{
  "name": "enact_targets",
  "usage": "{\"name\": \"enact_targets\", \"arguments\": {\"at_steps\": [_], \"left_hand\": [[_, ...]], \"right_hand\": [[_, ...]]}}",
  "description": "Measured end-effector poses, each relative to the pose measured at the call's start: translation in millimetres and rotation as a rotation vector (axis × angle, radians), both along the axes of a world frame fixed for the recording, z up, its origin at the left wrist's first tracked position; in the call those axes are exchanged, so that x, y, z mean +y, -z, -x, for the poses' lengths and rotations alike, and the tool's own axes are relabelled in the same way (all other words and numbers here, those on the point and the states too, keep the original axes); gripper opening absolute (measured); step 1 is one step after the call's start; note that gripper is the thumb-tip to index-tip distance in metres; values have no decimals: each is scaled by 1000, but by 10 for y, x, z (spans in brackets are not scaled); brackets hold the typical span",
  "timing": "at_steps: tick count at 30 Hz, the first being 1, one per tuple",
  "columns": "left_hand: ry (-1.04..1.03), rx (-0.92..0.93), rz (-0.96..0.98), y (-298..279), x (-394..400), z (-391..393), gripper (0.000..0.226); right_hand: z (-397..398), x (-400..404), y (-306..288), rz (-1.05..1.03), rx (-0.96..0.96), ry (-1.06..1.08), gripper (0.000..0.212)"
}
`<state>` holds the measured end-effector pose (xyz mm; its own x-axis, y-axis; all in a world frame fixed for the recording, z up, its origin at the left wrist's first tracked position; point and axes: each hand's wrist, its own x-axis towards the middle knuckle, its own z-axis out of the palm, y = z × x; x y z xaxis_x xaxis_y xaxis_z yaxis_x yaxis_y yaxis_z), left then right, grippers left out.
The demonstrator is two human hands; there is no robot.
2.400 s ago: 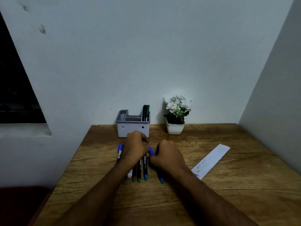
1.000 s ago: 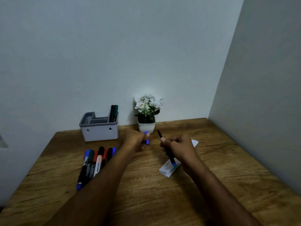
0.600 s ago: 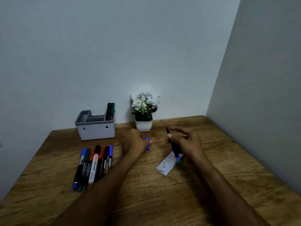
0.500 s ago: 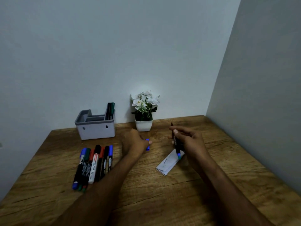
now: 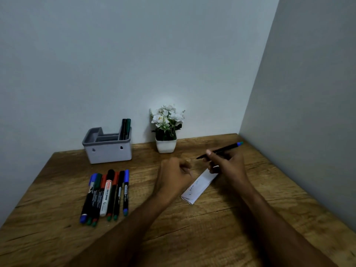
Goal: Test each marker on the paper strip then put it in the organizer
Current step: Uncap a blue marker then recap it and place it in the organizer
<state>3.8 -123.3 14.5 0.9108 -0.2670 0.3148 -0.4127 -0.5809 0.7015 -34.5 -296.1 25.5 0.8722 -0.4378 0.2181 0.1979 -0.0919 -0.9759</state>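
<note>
My right hand (image 5: 228, 164) grips an uncapped black marker (image 5: 224, 149), tip pointing left and blue end up to the right, just above the far end of the white paper strip (image 5: 198, 186). The strip lies slanted on the wooden table (image 5: 202, 228) and has small scribbles on it. My left hand (image 5: 173, 177) is a closed fist at the strip's left edge; the blue cap it held is hidden inside. A row of several capped markers (image 5: 106, 193) lies to the left. The grey organizer (image 5: 107, 152) stands behind them with two dark markers (image 5: 125, 129) in its right compartment.
A small white pot of white flowers (image 5: 166, 132) stands against the back wall, right of the organizer. A grey side wall (image 5: 298, 122) closes off the table's right edge.
My right hand has flipped the marker so its tip points left and the blue end is up right. My left fist moved right to the strip, and the blue cap no longer shows.
</note>
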Motion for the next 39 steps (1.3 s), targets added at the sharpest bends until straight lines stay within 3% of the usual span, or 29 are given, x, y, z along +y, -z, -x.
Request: {"name": "enact_targets", "arguments": {"at_steps": [2,6,9,18,39], "left_hand": [[92,13,-27,60,-38,89,19],[133,54,-27,163,-50,124,25],[127,18,-23,239,-57,135,25],[146,-73,3,310,-45,132,32],[125,-69,-27,318,-63,150,29]], "right_hand": [[22,4,57,85,12,-14,2],[39,-16,155,234,67,-69,15],[12,-76,220,312,137,-73,13],[-15,-96,241,450,52,-62,13],[-32,-64,278,520,45,-81,18]]}}
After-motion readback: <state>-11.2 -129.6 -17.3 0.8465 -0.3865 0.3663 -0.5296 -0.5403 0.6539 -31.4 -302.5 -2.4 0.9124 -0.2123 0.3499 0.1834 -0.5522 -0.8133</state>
